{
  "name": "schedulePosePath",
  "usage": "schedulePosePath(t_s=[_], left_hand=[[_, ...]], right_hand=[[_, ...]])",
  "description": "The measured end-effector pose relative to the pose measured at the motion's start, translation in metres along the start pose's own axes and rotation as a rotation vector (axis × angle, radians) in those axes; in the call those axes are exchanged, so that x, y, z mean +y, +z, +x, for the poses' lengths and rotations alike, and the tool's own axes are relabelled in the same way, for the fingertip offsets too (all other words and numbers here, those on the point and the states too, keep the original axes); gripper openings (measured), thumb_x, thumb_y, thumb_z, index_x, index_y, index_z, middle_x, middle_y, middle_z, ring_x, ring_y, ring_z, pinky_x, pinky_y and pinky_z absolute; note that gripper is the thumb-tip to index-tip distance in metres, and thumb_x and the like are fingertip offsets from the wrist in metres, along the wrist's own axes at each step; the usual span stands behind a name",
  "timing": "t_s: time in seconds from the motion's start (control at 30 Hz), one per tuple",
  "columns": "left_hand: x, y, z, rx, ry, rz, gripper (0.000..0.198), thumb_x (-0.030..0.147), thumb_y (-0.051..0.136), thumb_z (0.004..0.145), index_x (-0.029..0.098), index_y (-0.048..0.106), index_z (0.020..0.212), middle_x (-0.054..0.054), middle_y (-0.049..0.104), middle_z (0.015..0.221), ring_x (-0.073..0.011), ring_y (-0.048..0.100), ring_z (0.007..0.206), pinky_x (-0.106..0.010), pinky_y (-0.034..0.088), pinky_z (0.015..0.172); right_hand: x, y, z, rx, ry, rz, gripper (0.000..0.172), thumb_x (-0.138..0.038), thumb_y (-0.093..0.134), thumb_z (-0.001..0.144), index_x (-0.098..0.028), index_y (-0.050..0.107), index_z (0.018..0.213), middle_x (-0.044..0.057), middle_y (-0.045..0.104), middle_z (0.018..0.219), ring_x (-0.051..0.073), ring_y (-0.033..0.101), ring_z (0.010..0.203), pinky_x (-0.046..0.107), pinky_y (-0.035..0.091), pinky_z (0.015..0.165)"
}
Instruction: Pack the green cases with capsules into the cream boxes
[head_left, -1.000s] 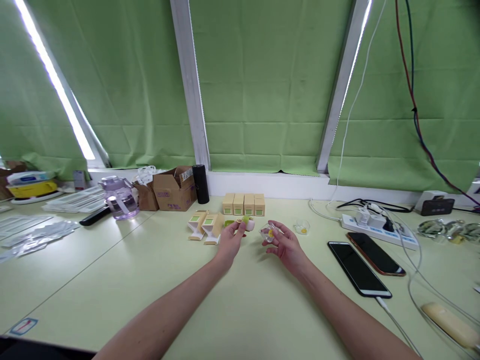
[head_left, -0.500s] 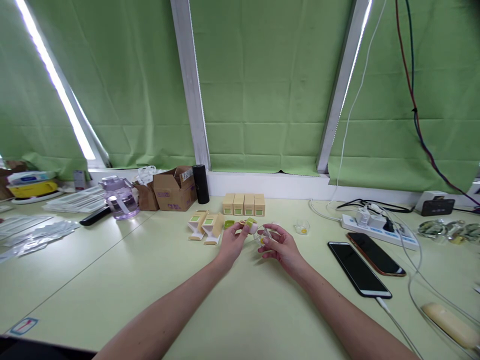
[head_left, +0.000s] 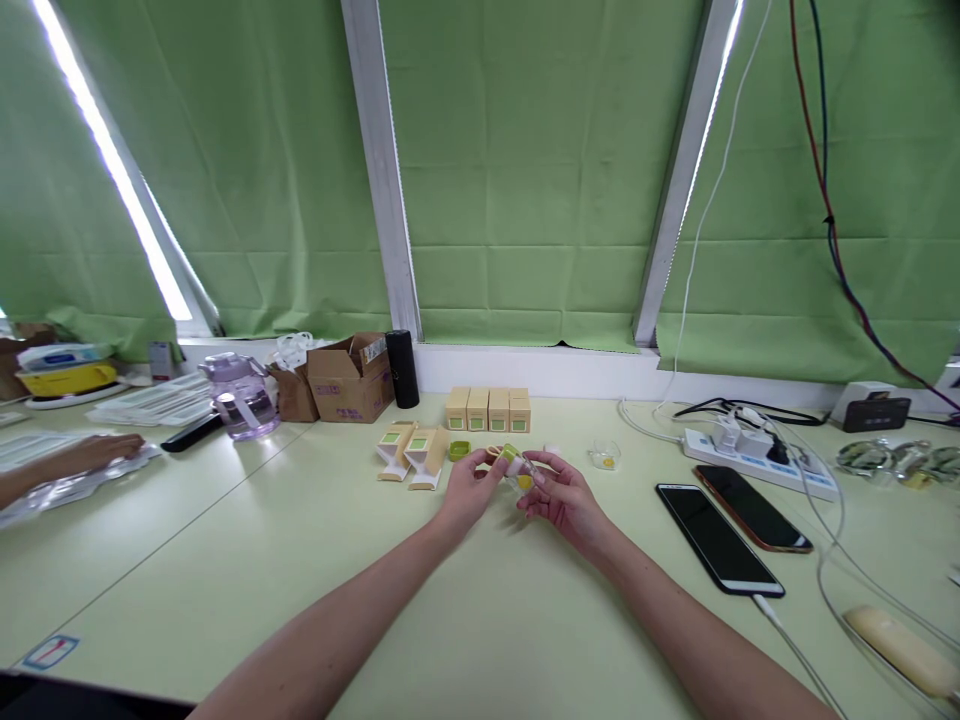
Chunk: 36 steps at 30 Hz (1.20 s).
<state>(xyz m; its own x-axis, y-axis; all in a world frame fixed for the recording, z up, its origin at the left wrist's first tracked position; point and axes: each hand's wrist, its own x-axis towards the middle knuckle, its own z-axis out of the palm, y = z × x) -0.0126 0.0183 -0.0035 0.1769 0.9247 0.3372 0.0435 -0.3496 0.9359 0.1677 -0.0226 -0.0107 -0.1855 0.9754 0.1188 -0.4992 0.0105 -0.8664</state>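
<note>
Over the middle of the table, my left hand (head_left: 468, 488) pinches a small green-and-white piece (head_left: 511, 458) with a beige loop at its edge. My right hand (head_left: 566, 494) has its fingers closed on a small clear plastic container (head_left: 523, 481) with a yellow spot. The two items meet or overlap between my fingertips; whether they are joined I cannot tell. Just beyond my left hand lies a small green tray-like piece (head_left: 459, 450). Past my right hand sits another clear container (head_left: 604, 456), also with a yellow spot.
Two opened cream cartons (head_left: 425, 458) lie left of my hands, and several closed small boxes (head_left: 488, 410) stand in a row behind. Phones (head_left: 720, 540) and a power strip (head_left: 757, 464) are at right. Another person's hand (head_left: 112, 450) rests over plastic bags at left.
My hands have drawn closer together, bringing the green-and-white piece right up to the clear container. Another person's hand and forearm have come in at the far left.
</note>
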Motion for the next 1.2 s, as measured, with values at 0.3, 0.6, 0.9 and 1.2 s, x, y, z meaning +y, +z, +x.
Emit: schedulePosePath(t_s=[0.3, 0.6, 0.9, 1.2], left_hand=[[-0.006, 0.0, 0.001, -0.009, 0.003, 0.042, 0.05, 0.065, 0.075, 0.079, 0.018, 0.079, 0.098, -0.012, 0.079, 0.105, -0.026, 0.072, 0.092, -0.033, 0.055, 0.079], [-0.008, -0.001, 0.0, -0.032, 0.035, 0.103, 0.045, 0.06, 0.072, 0.084, 0.019, 0.079, 0.102, -0.012, 0.078, 0.109, -0.0278, 0.071, 0.101, -0.035, 0.056, 0.084], [-0.004, -0.001, -0.001, -0.042, 0.056, 0.099, 0.043, 0.06, 0.074, 0.082, 0.021, 0.079, 0.098, -0.011, 0.078, 0.104, -0.0276, 0.071, 0.098, -0.035, 0.056, 0.082], [-0.006, -0.003, -0.003, -0.086, 0.079, 0.165, 0.039, 0.057, 0.072, 0.084, 0.021, 0.079, 0.098, -0.012, 0.076, 0.108, -0.0284, 0.069, 0.102, -0.035, 0.054, 0.083]], right_hand=[[0.004, -0.002, 0.002, 0.004, -0.007, -0.016, 0.048, -0.038, 0.091, 0.072, -0.022, 0.069, 0.112, 0.005, 0.075, 0.097, 0.018, 0.073, 0.063, 0.03, 0.058, 0.057], [0.004, -0.002, 0.002, 0.008, -0.007, -0.017, 0.051, -0.038, 0.092, 0.07, -0.021, 0.069, 0.112, 0.004, 0.075, 0.092, 0.018, 0.074, 0.062, 0.03, 0.059, 0.057], [0.005, -0.002, 0.002, -0.016, -0.011, -0.045, 0.051, -0.038, 0.091, 0.071, -0.023, 0.067, 0.114, 0.002, 0.074, 0.093, 0.019, 0.074, 0.065, 0.031, 0.06, 0.059], [0.012, -0.005, 0.006, 0.03, -0.096, -0.244, 0.046, -0.035, 0.09, 0.07, -0.024, 0.066, 0.108, 0.004, 0.067, 0.106, 0.017, 0.069, 0.069, 0.034, 0.061, 0.057]])
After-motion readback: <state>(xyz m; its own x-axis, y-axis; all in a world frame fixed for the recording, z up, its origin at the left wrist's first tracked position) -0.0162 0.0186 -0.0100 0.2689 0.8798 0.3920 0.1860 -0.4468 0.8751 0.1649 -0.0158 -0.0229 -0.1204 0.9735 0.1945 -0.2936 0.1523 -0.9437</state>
